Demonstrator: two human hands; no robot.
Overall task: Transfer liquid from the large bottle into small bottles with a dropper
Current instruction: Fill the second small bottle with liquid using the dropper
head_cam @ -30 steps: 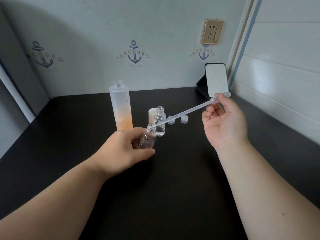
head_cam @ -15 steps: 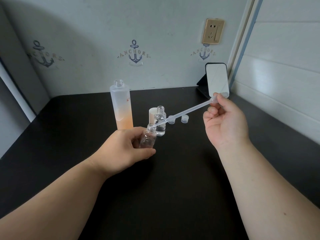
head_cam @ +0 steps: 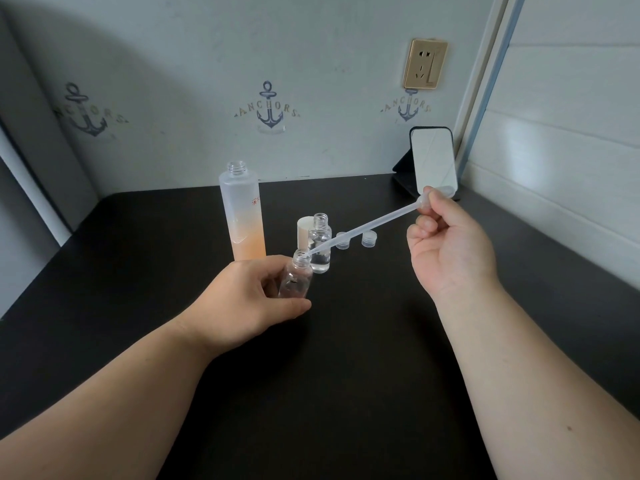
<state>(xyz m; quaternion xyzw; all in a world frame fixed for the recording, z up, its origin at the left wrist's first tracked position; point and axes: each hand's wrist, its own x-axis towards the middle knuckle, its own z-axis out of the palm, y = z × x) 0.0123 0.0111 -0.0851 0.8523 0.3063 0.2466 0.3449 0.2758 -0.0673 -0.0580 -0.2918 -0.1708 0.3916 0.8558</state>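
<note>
My left hand (head_cam: pixel 242 299) grips a small clear bottle (head_cam: pixel 296 278), tilted to the right above the black table (head_cam: pixel 346 393). My right hand (head_cam: pixel 446 244) pinches the bulb of a long translucent dropper (head_cam: pixel 367 228). The dropper slants down to the left, and its tip sits in the small bottle's mouth. A tall frosted large bottle (head_cam: pixel 242 213) stands open behind my left hand, with orange liquid in its lower part. A second small clear bottle (head_cam: pixel 320 244) stands open just behind the held one, with clear liquid inside.
A white cap (head_cam: pixel 304 230) stands behind the second small bottle. Two small clear caps (head_cam: pixel 369 239) lie to its right. A mirror on a dark stand (head_cam: pixel 433 161) leans at the back right corner. Walls close in behind and on the right.
Almost nothing has moved. The dropper's tip stays in the held bottle's mouth, and my right hand has shifted only slightly.
</note>
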